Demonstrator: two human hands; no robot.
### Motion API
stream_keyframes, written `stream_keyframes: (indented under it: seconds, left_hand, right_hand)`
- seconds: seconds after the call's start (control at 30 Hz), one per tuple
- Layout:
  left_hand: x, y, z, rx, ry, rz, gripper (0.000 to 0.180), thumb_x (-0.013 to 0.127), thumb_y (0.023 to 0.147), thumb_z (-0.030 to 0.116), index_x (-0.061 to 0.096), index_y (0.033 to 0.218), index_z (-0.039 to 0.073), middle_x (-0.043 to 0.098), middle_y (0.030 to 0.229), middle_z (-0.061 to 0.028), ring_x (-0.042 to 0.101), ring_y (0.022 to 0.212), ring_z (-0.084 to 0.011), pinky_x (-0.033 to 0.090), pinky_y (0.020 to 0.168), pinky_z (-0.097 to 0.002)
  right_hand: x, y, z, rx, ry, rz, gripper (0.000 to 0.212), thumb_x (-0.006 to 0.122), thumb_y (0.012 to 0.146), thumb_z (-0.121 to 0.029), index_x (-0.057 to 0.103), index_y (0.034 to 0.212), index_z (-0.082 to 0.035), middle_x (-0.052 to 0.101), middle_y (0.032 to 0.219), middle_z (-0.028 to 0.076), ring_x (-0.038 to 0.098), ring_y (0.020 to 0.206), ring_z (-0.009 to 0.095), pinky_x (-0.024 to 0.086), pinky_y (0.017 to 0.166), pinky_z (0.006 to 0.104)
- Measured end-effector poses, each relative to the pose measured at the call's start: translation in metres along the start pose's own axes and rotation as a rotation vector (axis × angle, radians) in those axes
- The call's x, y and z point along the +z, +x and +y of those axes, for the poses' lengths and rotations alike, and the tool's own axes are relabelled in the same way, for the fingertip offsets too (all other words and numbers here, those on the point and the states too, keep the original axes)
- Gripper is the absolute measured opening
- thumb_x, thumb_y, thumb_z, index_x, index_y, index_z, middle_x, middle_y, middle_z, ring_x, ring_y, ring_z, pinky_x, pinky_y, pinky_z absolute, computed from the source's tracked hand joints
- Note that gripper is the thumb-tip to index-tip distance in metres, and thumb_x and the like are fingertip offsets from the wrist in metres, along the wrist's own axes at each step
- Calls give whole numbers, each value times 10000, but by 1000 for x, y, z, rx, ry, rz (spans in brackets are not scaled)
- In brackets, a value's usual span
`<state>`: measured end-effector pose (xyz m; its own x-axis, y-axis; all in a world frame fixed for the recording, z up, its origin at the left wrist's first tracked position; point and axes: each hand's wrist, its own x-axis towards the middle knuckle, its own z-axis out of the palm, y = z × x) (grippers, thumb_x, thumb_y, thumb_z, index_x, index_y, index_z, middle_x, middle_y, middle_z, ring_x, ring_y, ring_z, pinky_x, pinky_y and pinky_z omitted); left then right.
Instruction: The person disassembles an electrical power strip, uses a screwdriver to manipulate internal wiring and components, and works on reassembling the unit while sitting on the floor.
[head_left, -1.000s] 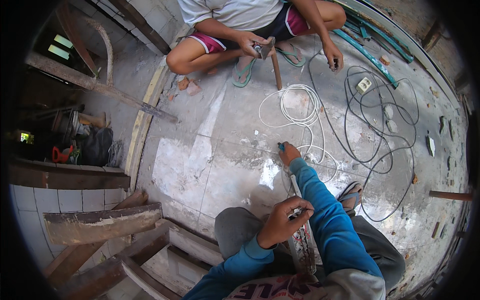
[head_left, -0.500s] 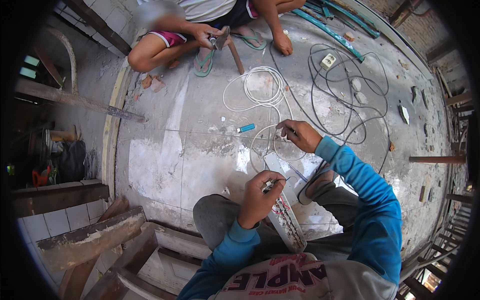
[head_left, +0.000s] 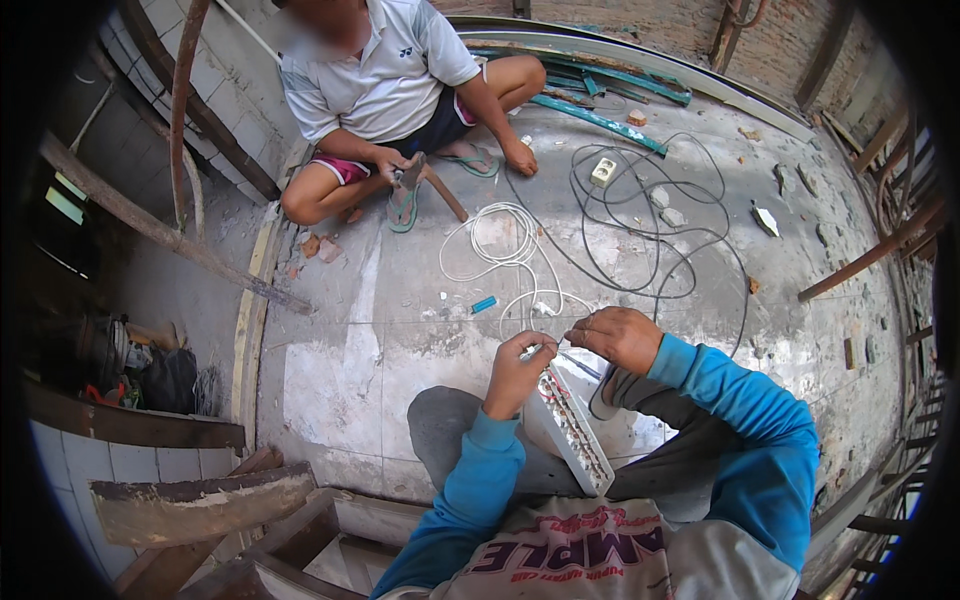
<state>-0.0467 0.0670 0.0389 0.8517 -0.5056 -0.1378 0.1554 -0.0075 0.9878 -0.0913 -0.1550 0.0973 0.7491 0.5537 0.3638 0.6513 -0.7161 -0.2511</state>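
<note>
My left hand (head_left: 520,374) is closed in a pinch on a thin wire above the far end of an opened white power strip (head_left: 595,486). Close beside it, my right hand (head_left: 622,340) has its fingers pinched at the same wire, whose end is too small to make out. Rows of metal contacts and some red wire show inside the strip, which lies slanting between my legs. A slim screwdriver (head_left: 582,366) lies just past the strip, under my right hand. Beyond my hands are a coiled white cable (head_left: 494,236) and a blue lighter (head_left: 484,304).
Across from me a person (head_left: 385,100) squats, holding a hammer (head_left: 412,172). A black cable (head_left: 655,236) with a white socket (head_left: 603,172) sprawls at right. Green metal bars (head_left: 600,122) lie behind. Wooden beams (head_left: 205,500) stand at lower left; rubble (head_left: 765,222) dots the floor.
My right hand has come down to meet my left at the wire. My left hand has shifted away from me along the strip. The view has tilted up, showing more of the other person.
</note>
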Motion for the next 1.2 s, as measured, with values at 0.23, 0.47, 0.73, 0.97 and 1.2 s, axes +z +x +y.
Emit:
stream_keyframes:
  seconds: [0.23, 0.47, 0.73, 0.97, 1.2]
  left_hand:
    - [4, 3, -2, -29, -4, -27, 111, 669, 869, 45, 712, 942, -26, 691, 882, -42, 617, 851, -119, 483, 796, -254]
    - [6, 2, -2, -30, 11, -13, 125, 680, 871, 64, 717, 954, -23, 692, 887, -41, 617, 851, -114, 485, 791, -250]
    - [6, 3, 3, -34, 14, -27, 116, 677, 864, 53, 709, 929, -38, 698, 910, -52, 619, 877, -124, 476, 829, -258]
    - [13, 4, 7, 3, 1, -53, 122, 693, 878, 68, 713, 961, -20, 692, 900, -40, 624, 842, -114, 490, 771, -250]
    - [9, 4, 2, 17, 13, -37, 123, 692, 868, 59, 712, 951, -29, 691, 905, -50, 619, 850, -121, 486, 788, -254]
  right_hand:
    - [7, -6, 5, -10, -93, 20, 309, 599, 834, -128, 649, 1138, -100, 657, 919, 68, 679, 839, 270, 550, 715, 391]
    - [15, -6, 6, 253, 150, 21, 129, 583, 920, -161, 603, 994, -58, 663, 875, 145, 666, 824, 367, 523, 713, 461]
    - [14, 0, -16, 594, 297, -13, 262, 553, 997, -255, 577, 942, 0, 636, 743, 260, 637, 731, 469, 482, 655, 549]
    - [15, -8, -18, 719, 373, 10, 338, 533, 1017, -333, 606, 1005, -4, 637, 688, 233, 642, 682, 441, 488, 643, 511]
    - [-22, -9, -23, 548, 348, 81, 443, 674, 921, -352, 559, 1260, -93, 687, 873, 150, 664, 833, 384, 514, 753, 456]
